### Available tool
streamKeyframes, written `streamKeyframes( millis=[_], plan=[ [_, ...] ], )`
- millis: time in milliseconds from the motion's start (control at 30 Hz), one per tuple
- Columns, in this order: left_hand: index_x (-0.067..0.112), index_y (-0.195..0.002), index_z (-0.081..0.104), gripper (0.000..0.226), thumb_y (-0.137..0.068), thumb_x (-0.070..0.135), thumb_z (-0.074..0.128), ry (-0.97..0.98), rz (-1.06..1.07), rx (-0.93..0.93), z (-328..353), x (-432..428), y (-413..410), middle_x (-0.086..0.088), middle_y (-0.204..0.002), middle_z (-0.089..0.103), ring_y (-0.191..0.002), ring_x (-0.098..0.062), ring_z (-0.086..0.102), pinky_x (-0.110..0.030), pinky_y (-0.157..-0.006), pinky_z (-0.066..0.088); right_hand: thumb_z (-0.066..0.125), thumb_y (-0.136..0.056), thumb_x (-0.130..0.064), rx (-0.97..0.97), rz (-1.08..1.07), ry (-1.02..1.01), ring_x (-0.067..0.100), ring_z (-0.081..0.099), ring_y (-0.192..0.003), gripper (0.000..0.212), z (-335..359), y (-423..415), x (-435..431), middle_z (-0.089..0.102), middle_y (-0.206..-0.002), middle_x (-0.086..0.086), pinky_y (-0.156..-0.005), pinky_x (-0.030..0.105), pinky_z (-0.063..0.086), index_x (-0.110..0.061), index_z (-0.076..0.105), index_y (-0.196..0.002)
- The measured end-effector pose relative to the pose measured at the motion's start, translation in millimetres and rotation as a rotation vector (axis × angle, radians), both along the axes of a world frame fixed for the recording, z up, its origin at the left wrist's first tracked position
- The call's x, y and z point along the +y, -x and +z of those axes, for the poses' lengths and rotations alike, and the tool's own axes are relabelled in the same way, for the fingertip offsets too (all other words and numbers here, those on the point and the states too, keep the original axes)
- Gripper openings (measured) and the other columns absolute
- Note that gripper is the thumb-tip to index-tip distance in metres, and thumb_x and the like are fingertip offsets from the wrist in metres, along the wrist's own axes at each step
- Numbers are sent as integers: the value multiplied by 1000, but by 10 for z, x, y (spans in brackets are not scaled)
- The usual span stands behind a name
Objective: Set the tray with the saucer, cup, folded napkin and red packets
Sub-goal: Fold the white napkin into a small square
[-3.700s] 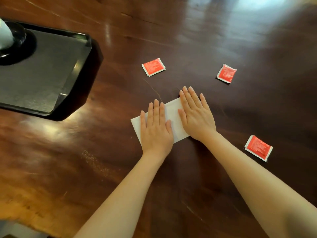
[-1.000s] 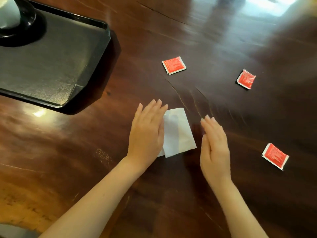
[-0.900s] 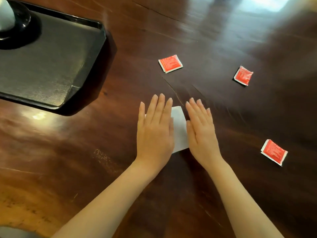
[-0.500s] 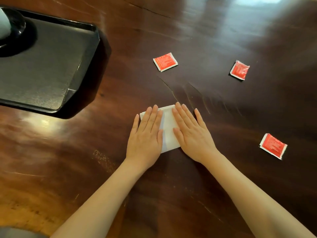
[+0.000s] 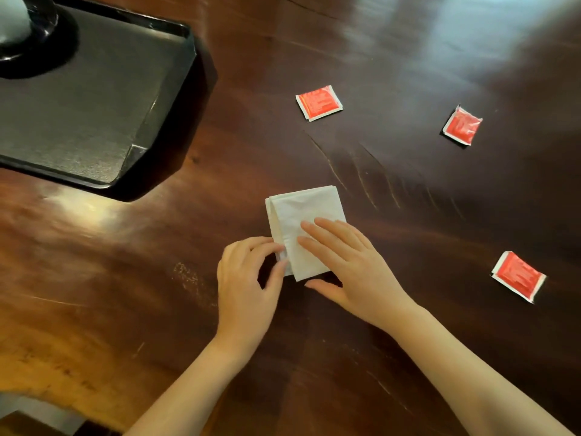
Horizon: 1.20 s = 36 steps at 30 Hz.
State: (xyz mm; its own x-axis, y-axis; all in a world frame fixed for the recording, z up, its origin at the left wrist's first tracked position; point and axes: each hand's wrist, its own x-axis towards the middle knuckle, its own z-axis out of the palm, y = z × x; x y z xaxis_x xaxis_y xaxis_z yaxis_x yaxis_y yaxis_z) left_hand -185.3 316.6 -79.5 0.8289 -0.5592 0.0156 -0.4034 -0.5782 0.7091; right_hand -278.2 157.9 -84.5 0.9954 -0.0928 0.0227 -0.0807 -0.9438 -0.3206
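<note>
Pinching the near-left corner of the folded napkin (image 5: 306, 221), the left hand (image 5: 245, 287) closes its fingers (image 5: 270, 247) on the white layers, while the right hand (image 5: 352, 265) lies flat with fingers spread across the napkin's near half. The napkin rests on the dark wooden counter (image 5: 393, 357). Three red packets (image 5: 319, 103) lie scattered beyond and to the right. At far left sits the black tray (image 5: 147, 118), carrying the saucer (image 5: 59, 51) and cup (image 5: 12, 20).

A dark polished wooden table (image 5: 408, 58) fills the view, scratched, with bright light glaring off its far side
</note>
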Motion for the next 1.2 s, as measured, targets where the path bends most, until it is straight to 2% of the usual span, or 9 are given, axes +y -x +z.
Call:
streamKeyframes(
  millis=[100, 167, 300, 600, 733, 867, 933, 1100, 1200],
  plan=[
    [22, -103, 64, 23, -83, 31, 58, 24, 36, 18, -35, -23, 30, 9, -105, 62, -104, -6, 49, -31, -92, 42, 57, -86, -27, -64, -10, -28, 18, 36, -135, 46, -88, 20, 13, 49, -139, 3, -113, 40, 22, -16, 51, -130],
    [22, -104, 64, 23, -82, 28, 60, 26, 42, 18, -39, -25, 29, 11, -105, 61, -104, -4, 48, -32, -92, 44, 48, -90, -25, -113, -69, -110, 15, 36, -134, 40, -107, 17, 48, 51, -137, 2, -114, 37, 24, -15, 54, -128],
    [21, -104, 65, 25, -81, 29, 60, 45, 54, 39, -35, -23, 22, 9, -105, 63, -104, 0, 45, -32, -91, 44, 44, -92, -25, -176, -194, -251, 13, 38, -133, 38, -111, -22, 149, 54, -134, 2, -113, 40, 28, -15, 54, -127],
    [22, -103, 66, 24, -80, 30, 61, 56, 52, 49, -51, -15, 10, 15, -103, 58, -103, 1, 46, -37, -92, 47, 32, -99, -32, -218, -203, -132, 18, 40, -132, 41, -186, -52, 295, 54, -134, 3, -115, 41, 25, -15, 55, -127],
    [23, -101, 65, 19, -85, 28, 57, 84, 47, 45, -13, -9, -53, 18, -99, 57, -99, 4, 46, -29, -88, 47, 41, -96, -28, -206, -155, -11, 22, 38, -134, 37, -247, -38, 332, 51, -138, 5, -115, 42, 23, -15, 51, -129],
    [19, -104, 63, 32, -88, 42, 48, 31, 19, -35, 29, -191, -308, 8, -102, 59, -98, -8, 47, -16, -78, 41, 47, -92, -28, -120, -138, 105, 22, 35, -136, 44, -253, -39, 348, 44, -143, 4, -113, 44, 27, -16, 45, -134],
    [16, -96, 64, 33, -84, 45, 51, -30, -11, -65, 21, -332, -456, 3, -98, 59, -95, -11, 46, -12, -73, 34, 46, -93, -29, -83, -132, 123, 22, 33, -137, 44, -234, -45, 348, 41, -144, 3, -113, 43, 27, -16, 44, -135],
    [15, -80, 64, 18, -80, 32, 66, -52, 8, -70, -7, -453, -598, 7, -96, 54, -96, -7, 41, -13, -71, 35, 40, -95, -35, -21, -135, 90, 20, 26, -140, 47, -192, -33, 355, 36, -147, 1, -115, 42, 21, -18, 40, -138],
    [13, -79, 61, 12, -84, 24, 62, -14, -15, -49, 3, -472, -623, 4, -87, 60, -85, -11, 51, -11, -69, 40, 36, -95, -39, 7, -130, 69, 19, 20, -142, 52, -186, -24, 355, 27, -151, 0, -118, 40, 13, -20, 31, -142]
  ],
)
